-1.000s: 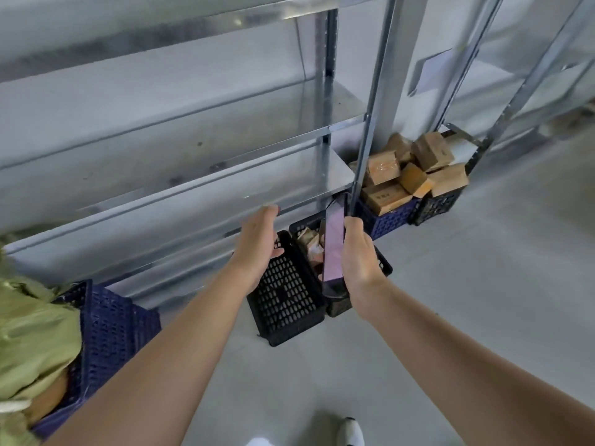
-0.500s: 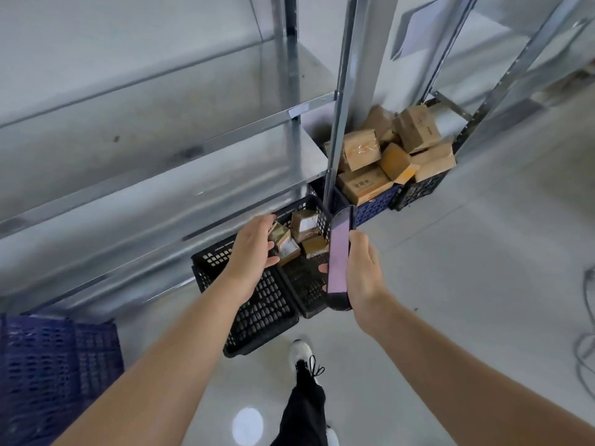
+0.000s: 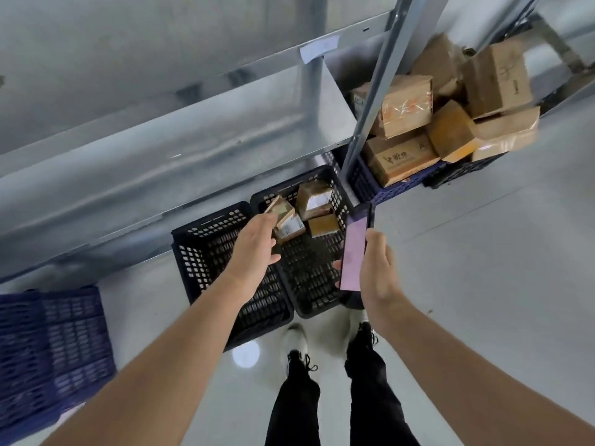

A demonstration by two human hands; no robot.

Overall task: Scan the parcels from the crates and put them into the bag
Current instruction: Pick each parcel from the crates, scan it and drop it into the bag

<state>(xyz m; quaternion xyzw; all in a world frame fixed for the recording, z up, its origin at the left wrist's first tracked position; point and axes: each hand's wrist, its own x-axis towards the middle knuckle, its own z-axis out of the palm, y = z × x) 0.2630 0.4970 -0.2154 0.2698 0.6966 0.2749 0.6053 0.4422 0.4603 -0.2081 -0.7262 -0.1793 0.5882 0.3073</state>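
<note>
Right hand (image 3: 378, 268) is gripping a phone (image 3: 355, 252) upright, fingers curled round its edges. Left hand (image 3: 254, 249) is reaching, fingers loosely extended, holding nothing. Just beyond its fingertips, small parcels (image 3: 301, 212) are lying in a black crate (image 3: 322, 284), which is sitting directly below the phone.

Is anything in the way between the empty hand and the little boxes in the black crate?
Nothing visible is. The left hand reaches over the open-topped black crate, right beside the small parcels. The phone in the right hand is off to the side.
</note>
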